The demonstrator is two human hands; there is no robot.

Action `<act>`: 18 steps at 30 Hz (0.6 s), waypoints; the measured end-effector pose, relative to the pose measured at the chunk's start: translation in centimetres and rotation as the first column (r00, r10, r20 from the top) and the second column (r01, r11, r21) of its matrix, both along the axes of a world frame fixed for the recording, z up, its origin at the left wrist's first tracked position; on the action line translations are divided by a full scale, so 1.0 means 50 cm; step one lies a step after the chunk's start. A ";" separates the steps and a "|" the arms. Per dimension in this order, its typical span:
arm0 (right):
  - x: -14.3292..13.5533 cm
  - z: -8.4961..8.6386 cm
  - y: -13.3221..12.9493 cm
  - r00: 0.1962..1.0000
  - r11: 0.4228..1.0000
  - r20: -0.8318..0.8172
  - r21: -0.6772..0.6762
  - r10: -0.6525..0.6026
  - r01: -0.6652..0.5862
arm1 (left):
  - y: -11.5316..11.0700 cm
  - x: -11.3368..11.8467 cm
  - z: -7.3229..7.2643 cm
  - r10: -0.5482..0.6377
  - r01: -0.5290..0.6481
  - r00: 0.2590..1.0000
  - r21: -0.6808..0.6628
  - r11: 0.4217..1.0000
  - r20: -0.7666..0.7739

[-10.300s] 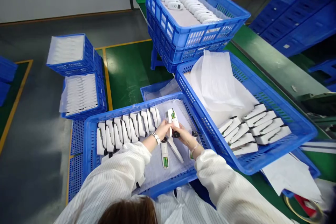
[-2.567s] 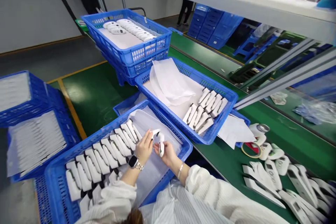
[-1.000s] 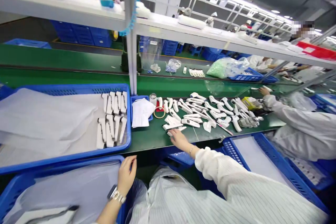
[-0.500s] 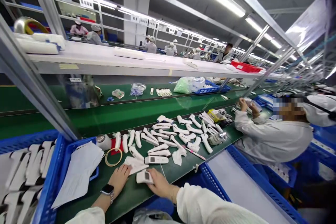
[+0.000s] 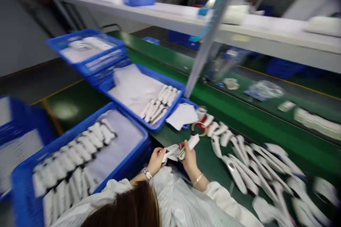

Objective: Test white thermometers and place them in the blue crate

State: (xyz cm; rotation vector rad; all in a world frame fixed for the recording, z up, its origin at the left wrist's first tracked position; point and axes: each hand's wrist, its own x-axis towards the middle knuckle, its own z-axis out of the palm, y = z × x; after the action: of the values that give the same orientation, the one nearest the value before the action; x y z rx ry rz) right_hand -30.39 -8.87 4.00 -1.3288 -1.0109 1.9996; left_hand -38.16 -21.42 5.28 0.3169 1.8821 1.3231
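My right hand (image 5: 189, 156) is closed around a white handheld thermometer (image 5: 193, 140) with a black tip; a strip of green shows at its lower end, like a circuit board. Close by on the left, my left hand (image 5: 156, 161) grips a white casing piece (image 5: 167, 152) with a grey inner face. The two parts are held near each other in front of my body; blur hides whether they touch. Several white thermometer bodies (image 5: 236, 174) lie across the green bench to the right of my hands.
A blue crate (image 5: 137, 127) with rows of white parts stands at front left; another blue crate (image 5: 160, 127) sits behind it. Beyond my hands are a paper stack (image 5: 181, 116), a tape ring (image 5: 195, 125) and a metal post (image 5: 204, 56). A long shelf (image 5: 170, 16) crosses above.
The view has swung left towards the crates. Both hands have come off the bench surface and closer together; the left, earlier flat on a white cloth, now grips a casing piece.
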 end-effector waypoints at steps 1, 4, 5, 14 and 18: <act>-0.040 0.011 -0.023 0.998 0.998 -0.025 -0.027 0.062 -0.063 | -0.030 -0.019 0.008 0.122 -0.122 0.993 0.025 0.992 0.005; -0.154 0.045 -0.117 0.949 0.950 -0.109 -0.078 0.295 -0.304 | -0.121 -0.079 0.039 0.344 -0.338 0.939 0.147 0.930 -0.021; -0.193 0.053 -0.155 0.918 0.920 -0.132 -0.080 0.373 -0.385 | -0.149 -0.100 0.048 0.380 -0.368 0.924 0.186 0.911 -0.034; -0.616 -0.027 -0.360 0.617 0.616 0.108 0.047 0.779 -0.786 | -0.348 -0.346 -0.056 0.441 -0.417 0.875 0.151 0.896 -0.199; -0.761 -0.092 -0.344 0.556 0.512 0.329 0.216 0.763 -0.831 | -0.361 -0.355 -0.108 0.258 -0.254 0.879 0.064 0.965 -0.402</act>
State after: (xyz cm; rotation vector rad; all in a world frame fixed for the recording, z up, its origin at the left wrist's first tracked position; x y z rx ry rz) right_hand -68.43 -26.05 -0.60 -0.9059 -2.3103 2.1209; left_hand -55.89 -39.47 -0.12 0.3810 2.3331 1.5314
